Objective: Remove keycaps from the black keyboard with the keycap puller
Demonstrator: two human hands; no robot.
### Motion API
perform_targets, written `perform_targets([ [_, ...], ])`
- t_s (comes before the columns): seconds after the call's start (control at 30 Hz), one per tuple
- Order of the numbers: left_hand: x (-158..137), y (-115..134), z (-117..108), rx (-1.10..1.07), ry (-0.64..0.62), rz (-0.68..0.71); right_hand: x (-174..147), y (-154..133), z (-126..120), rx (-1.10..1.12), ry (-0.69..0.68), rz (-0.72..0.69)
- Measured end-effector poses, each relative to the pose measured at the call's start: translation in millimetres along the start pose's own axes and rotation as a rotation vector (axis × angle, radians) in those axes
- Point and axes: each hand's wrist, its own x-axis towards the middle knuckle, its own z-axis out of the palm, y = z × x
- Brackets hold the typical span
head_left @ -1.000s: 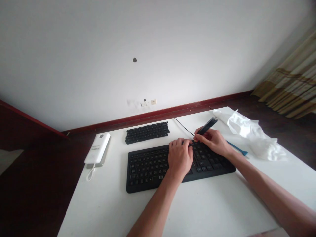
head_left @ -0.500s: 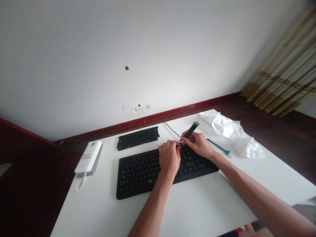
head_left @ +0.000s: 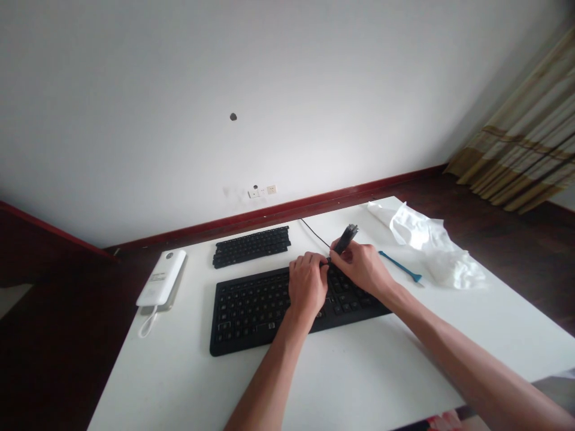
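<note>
A black keyboard [head_left: 251, 305] lies across the white table in front of me. My right hand [head_left: 359, 263] is closed around what looks like a folded bundle of black cable [head_left: 345, 238], its strands sticking up past the fingers. Beside it, my left hand [head_left: 308, 281] is over the keyboard's middle with fingers curled and thumb and forefinger together at the bundle's lower end. What they pinch is too small to make out. A thin black cord [head_left: 314, 232] runs from near the hands to the table's far edge.
Behind the keyboard lies a black key panel [head_left: 251, 246]. A white power bank [head_left: 162, 278] with a looped strap is at the left. To the right are a blue tool [head_left: 399, 266] and a crumpled white plastic bag [head_left: 431, 245]. The white table [head_left: 354, 371] ends close to me.
The bundle in my right hand has tilted slightly, and the white bit seen between the fingers before is no longer visible. Both hands stay at the keyboard's top edge. The view has shifted slightly.
</note>
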Motion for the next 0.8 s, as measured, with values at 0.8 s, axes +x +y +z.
perform_targets([
  [0.8,-1.2,-3.1,-4.2,-0.091,-0.001,-0.019,-6.5,-13.3,-0.5,0.024,-0.02,0.109],
])
